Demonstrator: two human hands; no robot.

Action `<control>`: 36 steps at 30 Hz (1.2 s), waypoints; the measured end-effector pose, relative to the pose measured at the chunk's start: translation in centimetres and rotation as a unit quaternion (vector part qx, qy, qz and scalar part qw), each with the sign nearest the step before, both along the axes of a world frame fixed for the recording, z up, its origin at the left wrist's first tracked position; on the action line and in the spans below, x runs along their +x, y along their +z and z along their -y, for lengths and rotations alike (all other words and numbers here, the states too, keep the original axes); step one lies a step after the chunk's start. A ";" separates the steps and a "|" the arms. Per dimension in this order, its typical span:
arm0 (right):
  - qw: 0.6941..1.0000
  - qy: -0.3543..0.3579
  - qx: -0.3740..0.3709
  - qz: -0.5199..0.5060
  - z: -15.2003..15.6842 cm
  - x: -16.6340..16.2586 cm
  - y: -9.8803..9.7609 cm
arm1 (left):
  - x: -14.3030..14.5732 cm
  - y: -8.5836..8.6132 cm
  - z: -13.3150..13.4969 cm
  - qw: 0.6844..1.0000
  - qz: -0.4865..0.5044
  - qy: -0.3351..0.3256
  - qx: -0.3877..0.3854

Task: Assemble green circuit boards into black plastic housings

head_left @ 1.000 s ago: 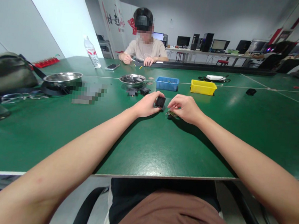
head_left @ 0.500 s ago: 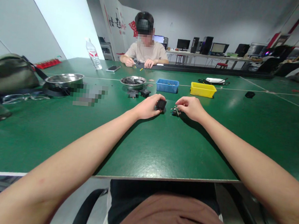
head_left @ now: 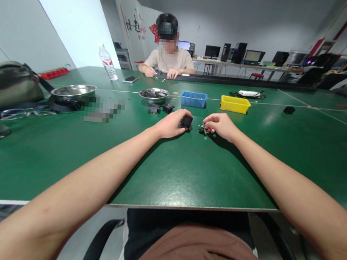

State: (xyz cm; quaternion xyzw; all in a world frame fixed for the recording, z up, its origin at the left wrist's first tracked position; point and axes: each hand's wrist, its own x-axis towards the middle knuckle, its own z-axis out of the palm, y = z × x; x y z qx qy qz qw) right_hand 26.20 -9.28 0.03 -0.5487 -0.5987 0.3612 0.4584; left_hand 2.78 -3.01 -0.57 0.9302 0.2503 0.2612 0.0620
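Note:
My left hand [head_left: 171, 124] rests on the green table [head_left: 188, 167] with its fingers closed round a small black block [head_left: 186, 122]. A short way to its right, my right hand [head_left: 221, 125] pinches a small metal-and-black part [head_left: 204, 129] against the table top. The two hands sit a few centimetres apart near the table's middle. More small black parts [head_left: 162, 107] lie just beyond my left hand.
A steel bowl [head_left: 154, 93] of dark parts, a blue bin [head_left: 194, 99] and a yellow bin [head_left: 235, 104] stand behind my hands. At left are another steel bowl [head_left: 72, 91], a bag [head_left: 10, 85] and a water bottle [head_left: 107, 63]. A person [head_left: 166, 58] works at the far side.
My right hand has slid slightly right and uncovered the small part it pinches. My left hand keeps hold of the black block almost in place.

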 end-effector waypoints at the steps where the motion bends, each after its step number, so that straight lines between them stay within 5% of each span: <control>1: 1.000 -0.001 -0.006 -0.011 0.1 -0.1 0.1 | 0.0 0.0 0.0 1.000 0.001 0.001 -0.001; 10: 0.998 -0.008 -0.021 -0.063 0.3 -0.4 0.0 | -0.1 0.0 -0.1 1.000 0.003 -0.002 -0.003; 29: 0.998 -0.037 -0.054 0.004 0.1 0.1 0.4 | 0.0 -0.1 -0.2 1.000 -0.001 -0.003 -0.003; 36: 0.999 -0.016 0.002 0.051 -0.1 0.4 -0.1 | 0.0 -0.1 -0.3 1.000 0.005 -0.002 -0.005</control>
